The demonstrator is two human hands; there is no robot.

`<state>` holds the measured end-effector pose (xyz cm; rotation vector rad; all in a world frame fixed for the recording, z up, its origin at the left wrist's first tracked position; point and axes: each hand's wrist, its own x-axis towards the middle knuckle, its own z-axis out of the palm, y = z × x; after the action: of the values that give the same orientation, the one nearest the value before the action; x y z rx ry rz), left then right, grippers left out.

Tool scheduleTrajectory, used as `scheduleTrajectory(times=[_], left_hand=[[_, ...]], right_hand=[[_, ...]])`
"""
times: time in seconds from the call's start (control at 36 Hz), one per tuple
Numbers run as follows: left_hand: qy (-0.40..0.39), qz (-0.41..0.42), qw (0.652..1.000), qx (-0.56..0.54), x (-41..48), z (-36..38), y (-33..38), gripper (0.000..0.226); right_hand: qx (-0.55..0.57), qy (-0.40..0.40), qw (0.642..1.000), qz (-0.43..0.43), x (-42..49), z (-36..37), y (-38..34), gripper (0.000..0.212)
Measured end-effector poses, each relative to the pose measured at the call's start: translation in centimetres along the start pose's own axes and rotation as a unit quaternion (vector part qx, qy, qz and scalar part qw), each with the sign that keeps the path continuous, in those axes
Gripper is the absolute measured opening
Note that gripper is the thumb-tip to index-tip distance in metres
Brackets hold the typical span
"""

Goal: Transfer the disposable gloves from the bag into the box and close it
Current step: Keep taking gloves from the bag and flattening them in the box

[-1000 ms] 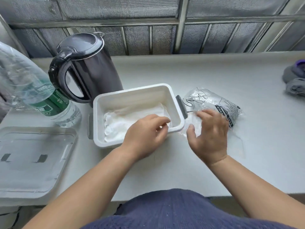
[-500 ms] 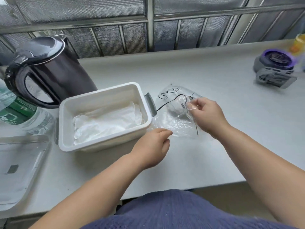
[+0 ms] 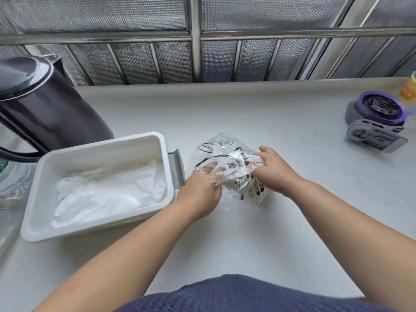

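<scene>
A white plastic box [image 3: 40, 226] stands open on the counter at the left, with a pile of translucent white disposable gloves [image 3: 108, 190] lying inside. Just right of its grey latch [image 3: 176, 168] lies a clear printed plastic bag [image 3: 225, 158]. My left hand [image 3: 200, 192] has its fingers pushed inside the bag's mouth; the film covers them. My right hand [image 3: 273, 171] grips the bag from the right side, bunching the plastic. What the left fingers touch inside the bag is hidden.
A dark electric kettle [image 3: 45, 104] stands behind the box at the far left. Part of a clear lid [image 3: 5, 224] shows at the left edge. A grey and purple device [image 3: 378, 118] sits at the back right. A metal window grille runs along the back.
My left hand has moved from the counter in front of the box into the bag's mouth. My right hand has shifted its hold on the bag and bunched it.
</scene>
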<state>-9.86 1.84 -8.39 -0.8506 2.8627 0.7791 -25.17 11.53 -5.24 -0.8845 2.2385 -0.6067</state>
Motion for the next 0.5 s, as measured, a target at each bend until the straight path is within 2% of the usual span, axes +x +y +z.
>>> scheduleTrajectory(times=[0.06, 0.08, 0.19, 0.25, 0.31, 0.42, 0.5], left_hand=[[-0.013, -0.003, 1.0, 0.01, 1.5, 0.1, 0.5, 0.042], [-0.019, -0.009, 1.0, 0.013, 2.1, 0.2, 0.8, 0.039], [-0.103, -0.051, 0.991, 0.063, 4.0, -0.1, 2.1, 0.037], [-0.152, -0.055, 0.984, 0.074, 4.8, 0.2, 2.1, 0.045], [-0.163, -0.054, 0.981, 0.086, 5.3, 0.8, 1.5, 0.052], [-0.224, -0.102, 0.965, 0.094, 6.2, 0.9, 1.7, 0.056], [-0.186, -0.107, 0.977, 0.008, 6.0, 0.5, 2.5, 0.053]], right_hand=[[0.02, -0.011, 1.0, 0.007, 1.3, -0.6, 0.0, 0.011], [0.029, -0.014, 0.999, 0.013, 1.8, -0.8, -0.1, 0.01], [-0.003, -0.027, 0.999, 0.021, 3.3, -0.7, 0.0, 0.027], [-0.01, -0.025, 0.999, 0.026, 4.3, -0.6, 0.3, 0.022], [-0.002, -0.027, 0.999, 0.032, 4.6, -0.6, 0.4, 0.023], [-0.013, 0.0, 1.0, 0.017, 5.0, -0.6, 0.5, 0.019], [-0.055, 0.035, 0.998, -0.009, 5.0, -0.4, 0.7, 0.025]])
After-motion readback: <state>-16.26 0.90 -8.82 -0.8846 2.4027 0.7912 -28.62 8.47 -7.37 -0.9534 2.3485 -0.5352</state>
